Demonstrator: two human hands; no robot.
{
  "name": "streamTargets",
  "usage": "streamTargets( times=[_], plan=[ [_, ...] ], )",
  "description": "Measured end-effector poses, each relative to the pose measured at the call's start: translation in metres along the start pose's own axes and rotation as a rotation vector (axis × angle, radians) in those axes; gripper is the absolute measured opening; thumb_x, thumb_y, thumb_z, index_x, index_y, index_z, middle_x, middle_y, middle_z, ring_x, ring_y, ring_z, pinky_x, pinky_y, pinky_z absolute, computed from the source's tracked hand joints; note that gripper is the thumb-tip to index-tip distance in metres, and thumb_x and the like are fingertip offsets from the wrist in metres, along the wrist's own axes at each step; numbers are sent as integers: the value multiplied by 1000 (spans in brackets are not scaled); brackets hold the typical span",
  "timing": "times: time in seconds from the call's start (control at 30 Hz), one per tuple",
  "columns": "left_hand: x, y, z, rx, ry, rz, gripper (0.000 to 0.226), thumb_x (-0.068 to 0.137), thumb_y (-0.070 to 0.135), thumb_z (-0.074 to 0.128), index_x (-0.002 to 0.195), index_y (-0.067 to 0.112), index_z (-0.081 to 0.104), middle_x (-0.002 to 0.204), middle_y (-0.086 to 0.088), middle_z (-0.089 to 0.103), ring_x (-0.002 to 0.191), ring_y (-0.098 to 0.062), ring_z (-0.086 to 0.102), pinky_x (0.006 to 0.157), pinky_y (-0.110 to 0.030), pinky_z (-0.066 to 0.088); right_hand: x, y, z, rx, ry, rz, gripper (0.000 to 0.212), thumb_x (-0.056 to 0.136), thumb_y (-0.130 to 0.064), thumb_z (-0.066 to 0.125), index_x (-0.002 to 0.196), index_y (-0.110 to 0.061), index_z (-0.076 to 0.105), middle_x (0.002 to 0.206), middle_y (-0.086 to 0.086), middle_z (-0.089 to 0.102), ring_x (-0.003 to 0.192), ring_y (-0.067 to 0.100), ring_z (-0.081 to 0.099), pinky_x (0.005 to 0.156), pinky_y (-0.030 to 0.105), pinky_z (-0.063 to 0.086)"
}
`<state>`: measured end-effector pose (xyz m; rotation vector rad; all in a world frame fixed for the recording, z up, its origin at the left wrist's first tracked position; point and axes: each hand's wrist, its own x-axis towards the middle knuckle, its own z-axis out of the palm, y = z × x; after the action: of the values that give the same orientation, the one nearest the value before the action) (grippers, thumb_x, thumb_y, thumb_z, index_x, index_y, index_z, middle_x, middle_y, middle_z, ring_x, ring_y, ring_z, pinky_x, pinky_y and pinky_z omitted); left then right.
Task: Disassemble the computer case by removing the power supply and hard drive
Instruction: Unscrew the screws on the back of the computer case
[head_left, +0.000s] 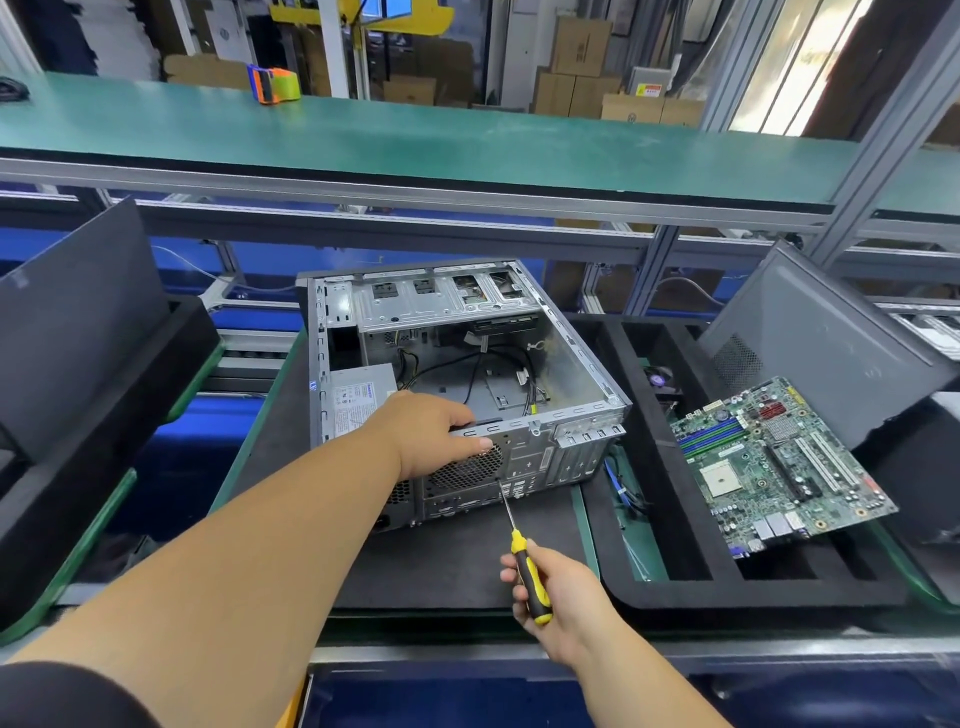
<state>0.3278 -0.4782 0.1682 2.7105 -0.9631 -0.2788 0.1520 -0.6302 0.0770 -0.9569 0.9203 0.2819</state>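
My left hand (434, 434) lay on the near top edge of the case (462, 384), fingers curled over the rim and thumb on the rear panel above the fan grille (467, 470), gripping it. My right hand (558, 603), at lower centre, was clamped round a yellow-and-black screwdriver (522, 551) whose tip met the rear panel just right of the grille. The case sat open at frame centre on a dark mat (447, 561) on the bench, with the power supply (358, 400) in its near left corner, partly under my left hand, and loose cables (483, 364) across its floor. I could not make out the hard drive. To the right, a motherboard (774, 462) lay tilted on a black foam tray (670, 587), beside a grey side panel (810, 332).
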Motion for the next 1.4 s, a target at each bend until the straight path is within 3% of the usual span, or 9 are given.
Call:
streamTargets(
  times=[0.13,0.27,0.57,0.67,0.8,0.97,1.17,1.4],
  plan=[
    [0,1,-1,3,-3,6,50,90,68,45,116,30,65,101,2,69,100,-23,57,89,-32,42,2,-2,2,-82,17,-68,20,94,-24,67,94,-4,67,69,5,65,49,15,56,45,25,45],
    [1,0,0,12,0,8,51,90,69,45,115,30,65,101,1,69,100,-24,57,88,-32,42,4,-1,2,-136,21,-125,19,88,-24,73,88,-10,60,63,4,58,51,15,55,49,26,47],
    [-4,2,2,-16,-24,37,48,90,67,48,100,23,66,91,0,67,92,-24,62,83,-35,48,-7,-4,2,-22,-82,19,30,97,-28,57,87,-2,69,68,6,65,49,12,57,52,24,48],
    [-4,4,-1,-17,-26,27,49,90,67,48,108,26,66,100,2,68,96,-23,60,88,-37,48,-9,-5,4,-46,-58,-19,25,96,-28,61,86,-6,68,67,3,66,49,10,56,51,23,46],
    [-1,2,-3,15,4,47,44,91,66,47,103,27,65,93,4,65,91,-22,59,79,-33,44,-5,-3,3,-98,-5,-101,16,91,-30,70,88,-17,62,67,-3,64,47,9,51,48,22,44],
    [0,1,-2,41,15,47,45,91,66,45,97,26,64,91,3,65,90,-23,59,80,-34,47,-6,-3,6,25,-48,-89,15,92,-25,68,96,-12,61,68,4,60,42,10,44,47,22,42],
    [0,0,-2,35,9,48,42,91,67,44,99,30,63,90,6,64,88,-21,58,77,-33,45,-5,-3,2,72,-96,17,34,101,-31,49,94,-3,67,71,8,64,47,11,48,52,24,43],
    [-1,1,-3,40,8,45,46,90,67,44,92,25,63,81,1,63,81,-20,59,76,-34,48,-3,-1,3,-80,-4,-123,17,91,-26,70,96,-11,64,80,4,64,52,13,54,49,25,45]
  ],
)
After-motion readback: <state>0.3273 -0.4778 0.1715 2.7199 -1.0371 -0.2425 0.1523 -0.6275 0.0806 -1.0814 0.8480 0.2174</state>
